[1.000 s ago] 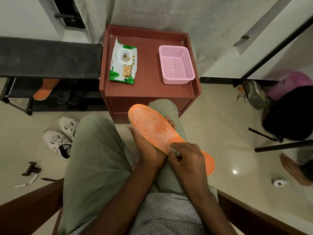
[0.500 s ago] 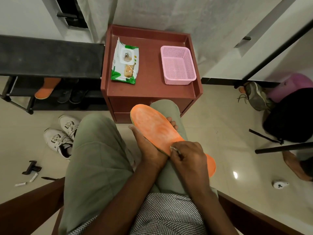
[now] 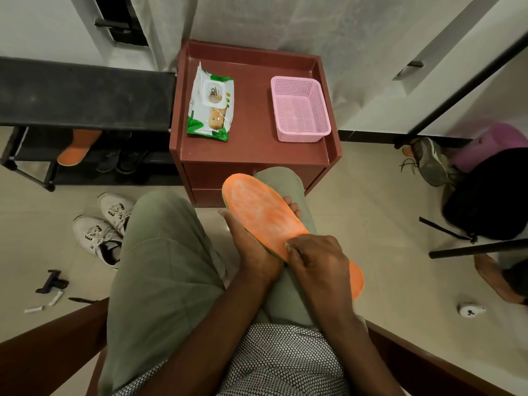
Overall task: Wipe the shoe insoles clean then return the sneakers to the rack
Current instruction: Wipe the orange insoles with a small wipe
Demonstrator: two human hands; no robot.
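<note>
My left hand (image 3: 251, 247) cradles the orange insole (image 3: 265, 218) from beneath over my right knee, fingers curled round its edges. My right hand (image 3: 320, 261) pinches a small white wipe (image 3: 288, 246) against the insole's middle. The white sneakers (image 3: 103, 224) sit on the floor at left, near the black rack (image 3: 80, 92).

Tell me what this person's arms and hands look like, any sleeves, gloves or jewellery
Both forearms are bare: no sleeves reach them. The left hand and right hand wear no gloves, and no rings, watch or bracelet show. Fingernails look short.
</note>
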